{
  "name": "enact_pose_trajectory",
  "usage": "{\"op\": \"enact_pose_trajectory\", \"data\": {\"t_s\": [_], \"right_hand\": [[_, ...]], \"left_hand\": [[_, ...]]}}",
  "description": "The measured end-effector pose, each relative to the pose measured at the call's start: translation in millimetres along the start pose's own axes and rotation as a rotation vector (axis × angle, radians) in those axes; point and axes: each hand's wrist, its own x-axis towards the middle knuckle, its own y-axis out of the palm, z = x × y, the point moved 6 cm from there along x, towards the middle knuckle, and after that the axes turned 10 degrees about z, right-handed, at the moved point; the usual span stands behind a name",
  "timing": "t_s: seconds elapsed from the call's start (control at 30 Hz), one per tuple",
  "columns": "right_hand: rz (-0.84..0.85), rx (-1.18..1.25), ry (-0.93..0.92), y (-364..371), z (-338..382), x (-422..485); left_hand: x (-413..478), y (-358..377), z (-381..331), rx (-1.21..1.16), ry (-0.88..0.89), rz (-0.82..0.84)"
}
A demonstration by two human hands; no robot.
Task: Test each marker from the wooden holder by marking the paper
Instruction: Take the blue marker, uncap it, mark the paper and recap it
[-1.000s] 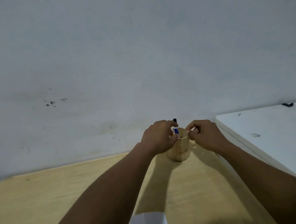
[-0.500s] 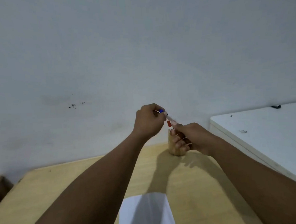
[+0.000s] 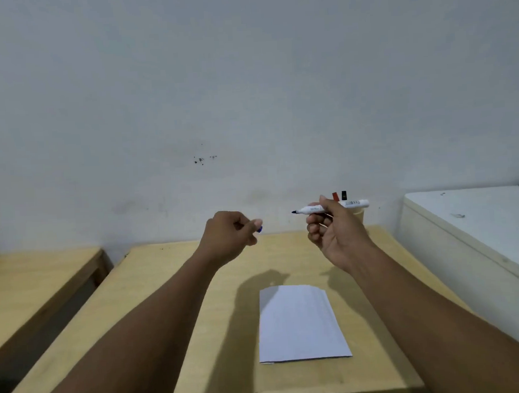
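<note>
Marker [image 3: 331, 207] number one, the blue one, is now out of the wooden holder [image 3: 359, 214] and uncapped; half a second ago both hands were bunched over the holder, pulling it apart. The right hand [image 3: 334, 237] grips its white barrel level, bare tip pointing left, just in front of the holder. The left hand [image 3: 229, 238] has drawn away to the holder's left, fingers curled closed on the blue cap [image 3: 259, 229]. Red and black markers remain standing in the holder. Nearer the person than the holder, the paper [image 3: 301, 323] lies flat and unmarked on the tabletop [image 3: 179, 290], so the first test stroke looks due next.
</note>
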Motion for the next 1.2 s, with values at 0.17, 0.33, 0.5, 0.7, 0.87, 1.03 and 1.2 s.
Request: {"op": "enact_pose_trajectory", "data": {"t_s": [0.17, 0.33, 0.5, 0.7, 0.87, 1.03, 1.2], "right_hand": [[-0.017, -0.401, -0.014, -19.9, -13.1, 4.1], [-0.042, -0.57, 0.005, -29.2, -52.6, 12.6], [0.015, -0.611, 0.021, -21.9, -87.0, 17.4], [0.03, -0.674, 0.023, -16.7, -119.0, 24.8], [0.033, -0.828, -0.014, -22.2, -136.3, 19.0], [0.047, -0.898, -0.033, -22.8, -136.5, 15.0], [0.094, -0.95, -0.052, -19.8, -139.3, 14.4]], "left_hand": [[-10.3, 14.1, 52.4, 0.461, -0.084, 0.184], [-9.2, 49.6, 91.8, 0.645, -0.086, 0.291], [-15.0, 59.4, 105.1, 0.609, -0.065, 0.246], [-30.4, 65.4, 113.4, 0.375, -0.034, 0.169], [-31.6, 72.5, 120.3, 0.541, -0.033, 0.223], [-29.8, 72.0, 122.9, 0.536, -0.023, 0.207], [-29.1, 72.7, 123.9, 0.533, -0.022, 0.206]]}}
